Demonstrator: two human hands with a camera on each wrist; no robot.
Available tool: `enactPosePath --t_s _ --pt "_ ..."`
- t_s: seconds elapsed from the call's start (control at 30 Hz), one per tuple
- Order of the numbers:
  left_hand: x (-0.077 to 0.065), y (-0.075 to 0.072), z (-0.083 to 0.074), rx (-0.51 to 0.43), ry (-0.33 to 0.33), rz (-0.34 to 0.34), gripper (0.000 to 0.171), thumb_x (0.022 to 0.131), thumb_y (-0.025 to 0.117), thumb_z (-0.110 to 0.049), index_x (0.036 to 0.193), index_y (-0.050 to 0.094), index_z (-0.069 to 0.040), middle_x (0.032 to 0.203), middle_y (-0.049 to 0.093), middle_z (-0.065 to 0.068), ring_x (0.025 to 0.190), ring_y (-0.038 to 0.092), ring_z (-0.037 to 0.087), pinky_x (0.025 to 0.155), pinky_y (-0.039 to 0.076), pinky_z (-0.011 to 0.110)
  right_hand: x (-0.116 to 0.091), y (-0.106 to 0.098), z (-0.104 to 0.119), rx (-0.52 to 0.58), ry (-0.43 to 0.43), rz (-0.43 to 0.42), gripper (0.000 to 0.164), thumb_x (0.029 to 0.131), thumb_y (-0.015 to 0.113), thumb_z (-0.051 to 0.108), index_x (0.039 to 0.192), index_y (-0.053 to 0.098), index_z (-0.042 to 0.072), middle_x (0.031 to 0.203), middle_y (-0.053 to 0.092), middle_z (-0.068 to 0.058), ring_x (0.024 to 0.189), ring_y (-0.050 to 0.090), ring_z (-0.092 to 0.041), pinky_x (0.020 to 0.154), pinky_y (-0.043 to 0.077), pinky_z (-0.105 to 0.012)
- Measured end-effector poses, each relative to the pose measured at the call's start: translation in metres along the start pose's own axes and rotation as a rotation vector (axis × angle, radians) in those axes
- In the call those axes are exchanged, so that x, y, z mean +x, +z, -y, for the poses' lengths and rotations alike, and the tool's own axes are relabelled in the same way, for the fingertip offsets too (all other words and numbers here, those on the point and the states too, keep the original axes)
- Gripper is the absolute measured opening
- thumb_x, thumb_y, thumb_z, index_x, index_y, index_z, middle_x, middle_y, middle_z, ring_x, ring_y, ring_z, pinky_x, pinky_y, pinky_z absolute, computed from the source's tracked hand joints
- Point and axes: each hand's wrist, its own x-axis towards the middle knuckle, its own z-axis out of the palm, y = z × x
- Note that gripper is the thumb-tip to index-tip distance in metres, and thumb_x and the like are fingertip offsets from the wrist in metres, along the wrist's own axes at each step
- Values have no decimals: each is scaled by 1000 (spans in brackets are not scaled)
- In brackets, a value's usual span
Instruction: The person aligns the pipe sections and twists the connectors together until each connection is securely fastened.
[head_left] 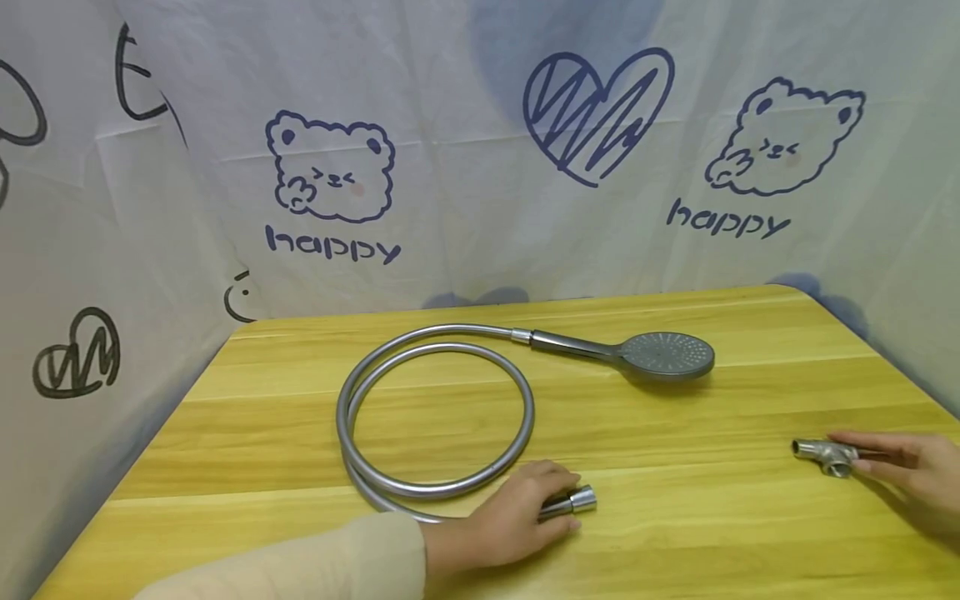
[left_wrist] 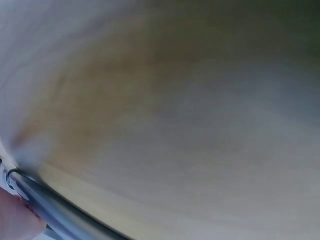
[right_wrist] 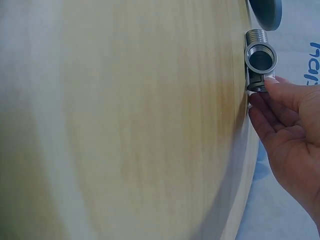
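Note:
My left hand (head_left: pixel 517 517) lies over the near end of a silver shower hose (head_left: pixel 531 408), its fingers round the grey sleeve just behind the chrome end nut (head_left: pixel 583 498). In the left wrist view only part of the hand (left_wrist: pixel 17 217) and a stretch of hose (left_wrist: pixel 70 215) show, at the lower left corner. At the table's right side my right hand (head_left: pixel 918 475) pinches a metal tee fitting (head_left: pixel 813 451) between thumb and fingers. Its threaded stub (right_wrist: pixel 256 36) and round side opening appear in the right wrist view, beyond the fingertips of the hand (right_wrist: pixel 295 125).
The hose loops on the wood-grain table (head_left: pixel 675 533) and joins a dark grey hand shower (head_left: pixel 667 354), which lies toward the back with its spray face up. White cloth (head_left: pixel 465 200) with drawings hangs behind and at both sides.

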Motion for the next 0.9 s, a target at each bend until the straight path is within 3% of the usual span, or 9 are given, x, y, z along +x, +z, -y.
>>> enactPosePath --t_s 0.37,0.57,0.9 --pt "2 0 -5 -14 -38 23 41 90 61 -25 124 56 -5 115 59 3 107 53 11 91 44 19 0 -2 9 13 21 59 44 80 65 -4 107 64 31 96 48 41 77 56 17 59 49 -12" --pt "4 0 -6 -9 -64 26 40 89 62 -25 124 57 -6 113 59 1 104 53 9 88 44 18 0 -2 15 -49 -13 59 42 80 67 0 109 64 31 95 49 41 74 56 16 59 46 -10" --pt "6 1 -7 -18 -98 5 35 88 64 -23 118 61 -6 106 59 1 97 50 6 81 43 14 4 4 24 -127 -45 14 35 73 73 0 106 69 11 91 47 42 73 54 16 56 47 -12"
